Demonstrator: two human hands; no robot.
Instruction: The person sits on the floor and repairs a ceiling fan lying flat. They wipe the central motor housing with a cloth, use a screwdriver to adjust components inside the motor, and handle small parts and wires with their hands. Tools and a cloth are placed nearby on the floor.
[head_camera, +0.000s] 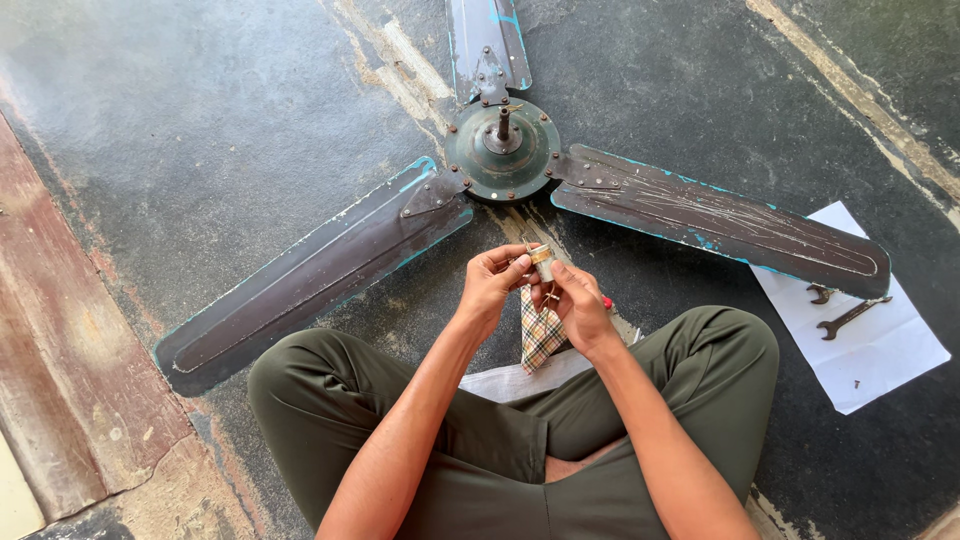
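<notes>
I sit cross-legged on the floor in front of a dark ceiling fan lying flat, its three blades spread out. My left hand and my right hand meet above my lap, both pinching a small cylindrical metal part. A checked cloth hangs down from between my hands. A bit of red shows behind my right hand; what it is I cannot tell.
A white paper sheet lies on the floor at the right, with two spanners and a tiny screw on it. Another white sheet lies under my legs. A reddish floor strip runs along the left.
</notes>
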